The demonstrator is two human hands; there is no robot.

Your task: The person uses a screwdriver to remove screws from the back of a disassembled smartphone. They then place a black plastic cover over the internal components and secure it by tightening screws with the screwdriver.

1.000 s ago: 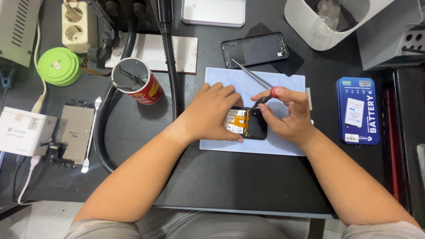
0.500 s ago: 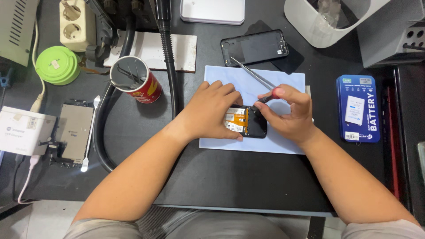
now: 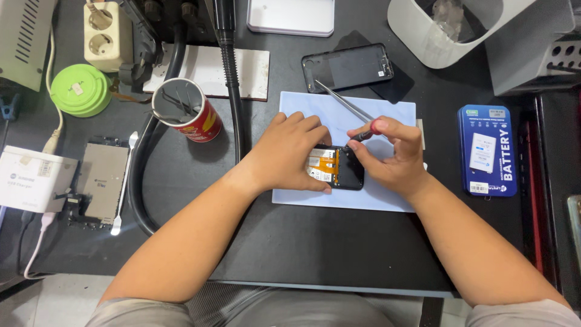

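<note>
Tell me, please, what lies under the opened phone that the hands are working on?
Under the opened phone lies a pale blue mat on the black table. The left hand and right hand cover parts of the mat, so anything beneath them cannot be seen.

- A black worktable [image 3: 315,254] fills the view, its near edge pale; evenly lit from above, shadows soft
- Light grey floor [image 3: 54,300] shows at the lower left corner, below the table's edge
</note>
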